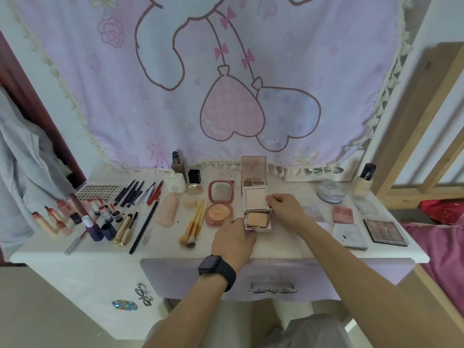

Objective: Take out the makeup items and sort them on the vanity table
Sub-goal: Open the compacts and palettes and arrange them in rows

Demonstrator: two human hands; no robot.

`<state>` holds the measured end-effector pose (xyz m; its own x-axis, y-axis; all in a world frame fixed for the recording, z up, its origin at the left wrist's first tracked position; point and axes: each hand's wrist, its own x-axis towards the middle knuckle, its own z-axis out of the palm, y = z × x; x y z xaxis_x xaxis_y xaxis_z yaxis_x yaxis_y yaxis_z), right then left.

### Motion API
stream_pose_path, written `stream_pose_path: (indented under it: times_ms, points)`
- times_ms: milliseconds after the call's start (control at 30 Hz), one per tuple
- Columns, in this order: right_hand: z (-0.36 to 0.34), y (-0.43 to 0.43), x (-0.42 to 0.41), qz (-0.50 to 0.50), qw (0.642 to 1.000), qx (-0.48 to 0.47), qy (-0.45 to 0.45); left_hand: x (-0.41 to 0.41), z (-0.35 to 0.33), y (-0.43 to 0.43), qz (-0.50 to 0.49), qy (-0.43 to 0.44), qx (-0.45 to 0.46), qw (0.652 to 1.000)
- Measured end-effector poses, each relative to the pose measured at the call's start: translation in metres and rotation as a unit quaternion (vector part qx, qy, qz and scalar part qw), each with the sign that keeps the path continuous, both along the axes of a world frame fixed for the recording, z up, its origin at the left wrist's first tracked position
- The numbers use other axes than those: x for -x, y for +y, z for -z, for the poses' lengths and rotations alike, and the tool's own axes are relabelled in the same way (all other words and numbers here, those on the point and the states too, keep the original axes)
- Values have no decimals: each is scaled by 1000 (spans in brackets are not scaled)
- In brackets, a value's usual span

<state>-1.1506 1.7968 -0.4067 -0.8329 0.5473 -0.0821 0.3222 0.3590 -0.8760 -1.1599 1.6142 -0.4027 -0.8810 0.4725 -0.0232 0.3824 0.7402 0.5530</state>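
Wearing a watch (216, 268), the left hand (233, 238) curls round the near-left corner of the open square compact (257, 220), steadying its base. The right hand (283, 206) pinches the lid's right edge. Placing seems underway; the next move calls for squaring it on the counter (175, 249) and letting go. It sits mid-counter, just right of the round pink compact (220, 202) and in front of a brown palette (253, 172).

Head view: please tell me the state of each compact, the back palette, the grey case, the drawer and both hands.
square compact, open, lid upright
round pink compact, open, mirror showing
back palette, open, lid upright
grey case, closed
drawer, closed
left hand, holds the square compact's base
right hand, pinches its lid
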Motion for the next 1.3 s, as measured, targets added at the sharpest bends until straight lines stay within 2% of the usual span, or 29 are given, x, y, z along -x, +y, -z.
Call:
stream_pose_path:
  times_ms: [200,333,567,800,1133,1300]
  points:
    - [-2,-14,-31,16,1000,-7,5,1,6,-3,-6,22,14,1000]
    - [5,-36,-63,6,998,-42,45,0,7,-3,-13,34,-26,999]
    - [24,-40,-55,-42,974,-222,1,3,11,2,-24,65,-19,997]
    - [29,-41,-45,-53,951,-305,-6,-2,15,15,-71,102,22,992]
    - [28,-43,-48,-53,950,-308,-14,-2,17,15,-59,108,50,991]
    - [19,-40,-43,-9,982,-189,6,-2,16,13,-73,92,28,993]
